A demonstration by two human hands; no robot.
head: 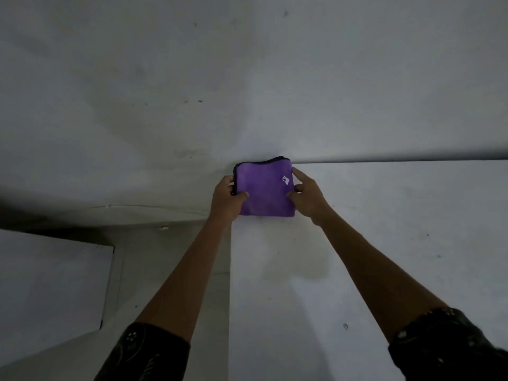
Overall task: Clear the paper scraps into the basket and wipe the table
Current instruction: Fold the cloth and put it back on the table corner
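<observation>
Purple microfibre cloth, folded into a square with a dark trim, lies at the far-left corner of the white table, tight against the wall.

Head view, the only 1 you have: your 2 hands hold it from either side. Your left hand grips the left edge, thumb on top and fingers curled round the hem. Your right hand pinches the right edge, thumb on the face and index finger along the side.

Risks from here:
- The cloth's left side hangs past the table edge, so a push leftward could drop it into the gap beside the lower white surface.
- Uneven pull could make the fold slip open.
- Light is dim, so faint marks may be missed.
- No scraps or basket show, so I cannot tell whether clearing is done.
</observation>
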